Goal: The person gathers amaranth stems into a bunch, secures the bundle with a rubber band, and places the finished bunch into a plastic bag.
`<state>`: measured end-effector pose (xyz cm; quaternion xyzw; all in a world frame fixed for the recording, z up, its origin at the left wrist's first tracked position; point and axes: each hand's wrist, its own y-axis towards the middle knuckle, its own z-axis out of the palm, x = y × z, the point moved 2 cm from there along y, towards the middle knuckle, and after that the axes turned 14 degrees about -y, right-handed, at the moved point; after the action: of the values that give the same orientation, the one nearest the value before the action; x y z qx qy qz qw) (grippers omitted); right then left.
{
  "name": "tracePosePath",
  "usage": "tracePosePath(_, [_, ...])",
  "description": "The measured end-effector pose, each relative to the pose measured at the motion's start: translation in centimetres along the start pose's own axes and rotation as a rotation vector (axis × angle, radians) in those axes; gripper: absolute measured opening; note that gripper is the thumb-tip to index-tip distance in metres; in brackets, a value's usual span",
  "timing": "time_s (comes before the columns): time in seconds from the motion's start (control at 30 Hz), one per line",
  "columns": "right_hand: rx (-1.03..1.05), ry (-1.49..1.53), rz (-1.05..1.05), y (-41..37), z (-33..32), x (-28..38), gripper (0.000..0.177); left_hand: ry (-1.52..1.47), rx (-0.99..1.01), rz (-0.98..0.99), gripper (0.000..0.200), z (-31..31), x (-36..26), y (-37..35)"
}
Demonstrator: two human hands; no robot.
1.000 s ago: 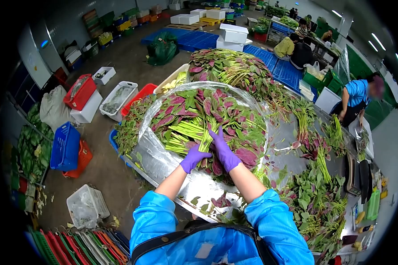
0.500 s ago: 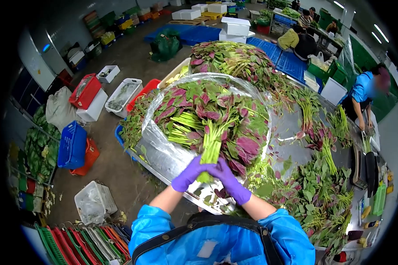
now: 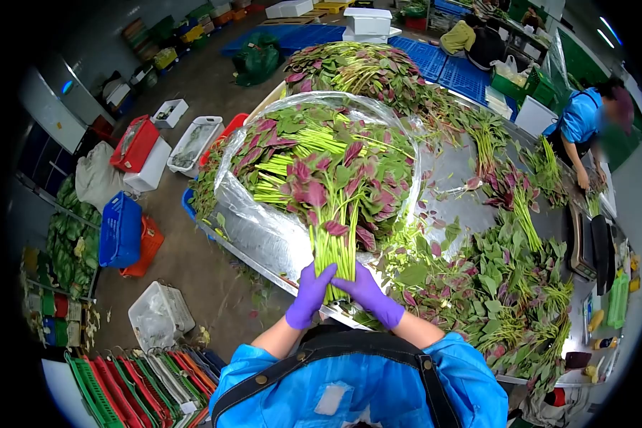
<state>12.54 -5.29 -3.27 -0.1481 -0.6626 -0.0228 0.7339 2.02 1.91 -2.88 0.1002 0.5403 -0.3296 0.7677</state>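
Observation:
Both hands wear purple gloves and hold one bunch of red-and-green leafy stems [image 3: 334, 239] near its lower end. My left hand [image 3: 310, 294] is wrapped round the left side of the stems, my right hand [image 3: 369, 295] round the right side, with the thumbs in front. The bunch's leaves point away from me, over a large clear plastic bag [image 3: 253, 214] that lies open and is filled with more of the same greens [image 3: 271, 168]. The bag rests on a metal table [image 3: 446, 207].
A large pile of leafy stems [image 3: 364, 68] stands behind the bag, and loose bunches [image 3: 506, 299] cover the table's right side. A scale [image 3: 581, 242] sits at the far right, near a co-worker in blue [image 3: 581, 121]. Crates [image 3: 120, 230] stand on the floor at left.
The held bunch has moved nearer my body, showing longer stems below the leaves. My hands are now on its two sides rather than overlapping, and the whole view has shifted slightly.

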Motion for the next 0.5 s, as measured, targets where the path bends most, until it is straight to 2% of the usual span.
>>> tracePosePath(0.03, [-0.006, -0.100, 0.019, -1.1, 0.2, 1.1, 0.049, 0.082, -0.031, 0.063, 0.032, 0.1, -0.6, -1.1])
tracePosePath(0.1, [0.138, 0.047, 0.076, -2.5, 0.3, 0.5, 0.047, 0.125, -0.096, 0.060, 0.031, 0.3, -0.8, -3.6])
tracePosePath(0.17, [0.233, 0.263, 0.183, -2.7, 0.3, -2.0, 0.046, -0.290, -0.276, -0.110, 0.028, 0.3, 0.7, -5.6])
tracePosePath(0.23, [0.283, 0.525, 0.465, -3.1, 0.2, -5.8, 0.042, -0.391, -0.369, -0.154, 0.024, -0.6, 3.5, -6.5])
tracePosePath(0.27, [0.327, 0.538, 0.421, -3.2, 0.2, -7.7, 0.037, -0.431, -0.374, -0.249, 0.023, -1.8, 5.8, -6.6])
tracePosePath(0.33, [0.356, 0.538, 0.506, -3.6, 0.2, -10.7, 0.037, -0.509, -0.341, -0.398, 0.023, -3.6, 8.8, -7.1])
tracePosePath(0.4, [0.310, 0.486, 0.609, -3.7, 0.1, -11.8, 0.036, -0.535, -0.355, -0.408, 0.028, -3.3, 10.1, -7.2])
tracePosePath(0.47, [0.319, 0.447, 0.628, -3.7, 0.3, -11.4, 0.036, -0.532, -0.355, -0.405, 0.031, -3.8, 10.6, -6.8])
tracePosePath(0.5, [0.320, 0.412, 0.641, -3.6, 0.3, -11.0, 0.036, -0.464, -0.215, -0.496, 0.038, -4.0, 10.8, -6.5])
